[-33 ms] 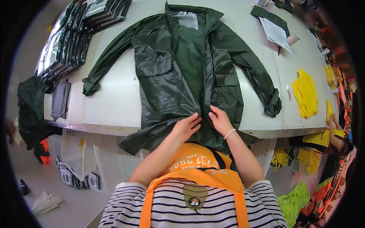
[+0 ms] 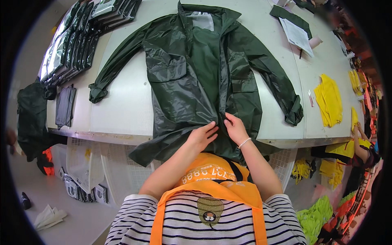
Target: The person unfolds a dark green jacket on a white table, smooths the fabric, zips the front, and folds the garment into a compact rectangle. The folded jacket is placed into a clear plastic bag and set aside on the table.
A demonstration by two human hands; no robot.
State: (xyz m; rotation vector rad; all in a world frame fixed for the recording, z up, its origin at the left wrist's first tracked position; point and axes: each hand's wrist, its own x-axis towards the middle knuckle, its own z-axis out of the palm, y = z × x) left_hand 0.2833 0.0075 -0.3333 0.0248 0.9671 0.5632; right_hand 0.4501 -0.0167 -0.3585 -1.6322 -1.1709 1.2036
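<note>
A dark green rain jacket [image 2: 169, 96] lies face up on the white table, its front unzipped and its sleeves spread to both sides. Its lower hem hangs over the near table edge against my body. My left hand [image 2: 202, 135] pinches the bottom of the left front edge by the zip, thumb on top. Close beside it, my right hand [image 2: 236, 130] holds the lower right front edge between thumb and fingers. Whatever lies beneath the fingertips is hidden.
Packed dark garments [image 2: 77, 49] are stacked at the far left, near a folded dark piece [image 2: 65, 107]. Papers [image 2: 296, 36] and yellow cloth [image 2: 328, 100] lie on the right. White plastic baskets [image 2: 122, 169] stand under the table edge. Another person's hand [image 2: 357, 132] shows at far right.
The jacket's left front and my left hand have shifted very slightly to the right. Otherwise the scene looks the same.
</note>
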